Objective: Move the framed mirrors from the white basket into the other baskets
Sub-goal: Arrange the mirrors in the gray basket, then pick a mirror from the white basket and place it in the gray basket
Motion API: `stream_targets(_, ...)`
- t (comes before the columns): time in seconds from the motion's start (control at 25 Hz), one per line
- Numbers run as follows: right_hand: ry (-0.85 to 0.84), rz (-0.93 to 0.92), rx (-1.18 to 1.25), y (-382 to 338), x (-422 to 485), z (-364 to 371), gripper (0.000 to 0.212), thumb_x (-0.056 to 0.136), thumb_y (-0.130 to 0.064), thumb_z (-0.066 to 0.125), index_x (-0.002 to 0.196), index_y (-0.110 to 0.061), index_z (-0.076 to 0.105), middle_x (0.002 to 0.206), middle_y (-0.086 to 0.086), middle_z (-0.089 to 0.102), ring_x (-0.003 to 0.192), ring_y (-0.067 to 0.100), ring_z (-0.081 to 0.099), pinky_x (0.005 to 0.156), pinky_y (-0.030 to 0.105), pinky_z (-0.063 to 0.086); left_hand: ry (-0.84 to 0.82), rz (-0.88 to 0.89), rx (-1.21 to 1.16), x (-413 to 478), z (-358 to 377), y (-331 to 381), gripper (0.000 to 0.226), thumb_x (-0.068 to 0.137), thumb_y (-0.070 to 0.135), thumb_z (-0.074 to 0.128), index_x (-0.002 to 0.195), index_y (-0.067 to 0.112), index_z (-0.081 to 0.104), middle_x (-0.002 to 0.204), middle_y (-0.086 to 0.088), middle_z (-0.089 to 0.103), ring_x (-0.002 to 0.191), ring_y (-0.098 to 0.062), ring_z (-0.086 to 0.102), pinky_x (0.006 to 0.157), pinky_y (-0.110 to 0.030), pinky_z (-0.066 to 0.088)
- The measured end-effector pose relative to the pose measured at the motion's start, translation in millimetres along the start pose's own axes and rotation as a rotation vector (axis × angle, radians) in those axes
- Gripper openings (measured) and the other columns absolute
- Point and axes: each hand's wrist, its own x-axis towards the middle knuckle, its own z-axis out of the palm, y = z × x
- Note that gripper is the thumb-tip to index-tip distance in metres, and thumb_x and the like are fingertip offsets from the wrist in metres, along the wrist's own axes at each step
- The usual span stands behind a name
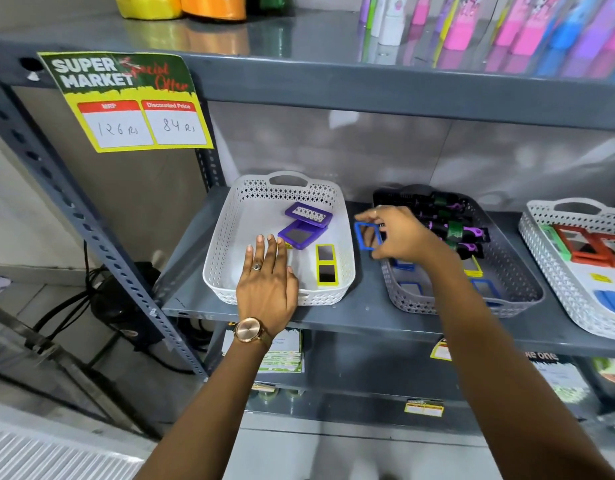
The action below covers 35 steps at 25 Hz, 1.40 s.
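Observation:
A white basket [230, 237] stands on the grey shelf and holds two purple framed mirrors [304, 225] and two yellow framed mirrors [326, 264]. My left hand [266, 275] lies flat over the basket's front part, fingers spread, holding nothing. My right hand [398, 233] grips a blue framed mirror [363, 235] in the air between the white basket and the grey basket [420, 303]. The grey basket holds blue and yellow framed mirrors [408, 289] and dark packaged items [451, 223].
A second white basket [548, 258] at the right holds red, green and blue framed mirrors. A price sign [133, 105] hangs from the upper shelf [368, 84]. Bottles stand on that upper shelf. Lower shelves carry labels and cards.

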Motion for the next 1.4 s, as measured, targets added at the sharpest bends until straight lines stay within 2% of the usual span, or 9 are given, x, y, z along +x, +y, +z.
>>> stream_targets(0.12, -0.041, 0.212, -0.058, 46.0, -13.8, -13.5, 0.057, 0.062, 0.012, 0.066, 0.116, -0.006, 0.066, 0.092, 0.011, 0.069, 0.084, 0.023, 0.065, 0.074, 0.03, 0.054, -0.006, -0.007, -0.004, -0.2, 1.1, 0.0, 0.056, 0.088, 0.024, 0.026, 0.134, -0.003, 0.046, 0.14, -0.022, 0.049, 0.135, -0.037, 0.037, 0.114, -0.049, 0.027)
stream_targets(0.24, -0.136, 0.277, -0.16, 79.5, -22.7, -1.6, 0.04, 0.072, 0.004, 0.068, 0.111, -0.003, 0.067, 0.106, 0.014, 0.071, 0.096, 0.024, 0.067, 0.087, 0.035, 0.056, 0.002, -0.013, -0.018, 0.3, 1.4, -0.5, 0.056, 0.088, 0.024, 0.027, 0.133, -0.002, 0.047, 0.138, -0.021, 0.05, 0.134, -0.036, 0.04, 0.113, -0.048, 0.03)
stream_targets(0.36, -0.191, 0.297, -0.134, 96.1, -29.5, 14.7, 0.043, 0.081, -0.006, 0.07, 0.123, -0.006, 0.06, 0.109, 0.011, 0.066, 0.107, 0.028, 0.064, 0.099, 0.039, 0.051, 0.01, -0.028, -0.032, 1.0, 1.0, 0.4, 0.056, 0.088, 0.024, 0.027, 0.133, -0.002, 0.047, 0.139, -0.022, 0.05, 0.133, -0.036, 0.04, 0.112, -0.048, 0.032)
stream_targets(0.52, -0.237, 0.291, -0.146, 104.8, -33.1, 27.3, 0.054, 0.083, 0.005, 0.061, 0.135, -0.009, 0.051, 0.112, 0.01, 0.067, 0.092, 0.018, 0.058, 0.085, 0.024, 0.047, 0.014, -0.041, -0.047, 0.5, 0.0, 1.0, 0.056, 0.087, 0.024, 0.028, 0.133, -0.003, 0.048, 0.139, -0.023, 0.049, 0.133, -0.037, 0.04, 0.112, -0.049, 0.032)
stream_targets(0.72, -0.22, 0.327, -0.146, 82.0, -37.0, 8.9, 0.065, 0.074, 0.009, 0.068, 0.132, -0.015, 0.052, 0.12, 0.009, 0.061, 0.109, 0.021, 0.059, 0.091, 0.031, 0.051, -0.003, -0.049, -0.03, 0.2, -1.3, 2.0, 0.057, 0.087, 0.024, 0.028, 0.134, -0.002, 0.046, 0.139, -0.022, 0.049, 0.134, -0.036, 0.04, 0.112, -0.048, 0.032)
stream_targets(0.88, 0.066, 0.085, -0.047, 16.5, -16.0, 6.8, 0.044, 0.074, -0.001, 0.075, 0.116, -0.006, 0.065, 0.11, 0.013, 0.069, 0.088, 0.016, 0.061, 0.082, 0.025, 0.051, -0.015, -0.05, -0.016, 1.3, -1.4, 2.4, 0.058, 0.086, 0.026, 0.026, 0.134, -0.001, 0.047, 0.138, -0.022, 0.05, 0.133, -0.036, 0.041, 0.113, -0.047, 0.03)
stream_targets(1.0, -0.026, -0.001, -0.026, -29.7, 9.0, 39.3, 0.033, 0.082, -0.009, 0.07, 0.114, -0.004, 0.066, 0.115, 0.016, 0.068, 0.104, 0.026, 0.065, 0.093, 0.032, 0.052, -0.024, -0.053, -0.019, 0.5, -3.4, 3.8, 0.058, 0.086, 0.025, 0.026, 0.133, -0.001, 0.048, 0.137, -0.022, 0.051, 0.132, -0.036, 0.042, 0.113, -0.047, 0.031)
stream_targets(1.12, -0.16, 0.037, -0.221, -45.7, 31.5, 79.0, 0.019, 0.086, -0.014, 0.063, 0.102, -0.004, 0.06, 0.117, 0.018, 0.062, 0.109, 0.036, 0.061, 0.084, 0.033, 0.049, -0.02, -0.044, -0.018, 0.0, -4.1, 4.0, 0.057, 0.086, 0.024, 0.028, 0.131, -0.002, 0.05, 0.136, -0.023, 0.052, 0.131, -0.038, 0.043, 0.111, -0.05, 0.033)
stream_targets(1.4, -0.143, 0.162, -0.448, -47.8, 57.5, 106.1, 0.032, 0.094, -0.011, 0.051, 0.125, -0.005, 0.055, 0.132, 0.015, 0.058, 0.123, 0.032, 0.054, 0.1, 0.035, 0.043, -0.023, -0.036, -0.016, 1.4, -4.4, 3.8, 0.055, 0.086, 0.024, 0.029, 0.129, -0.001, 0.053, 0.134, -0.022, 0.054, 0.13, -0.038, 0.045, 0.111, -0.05, 0.033)
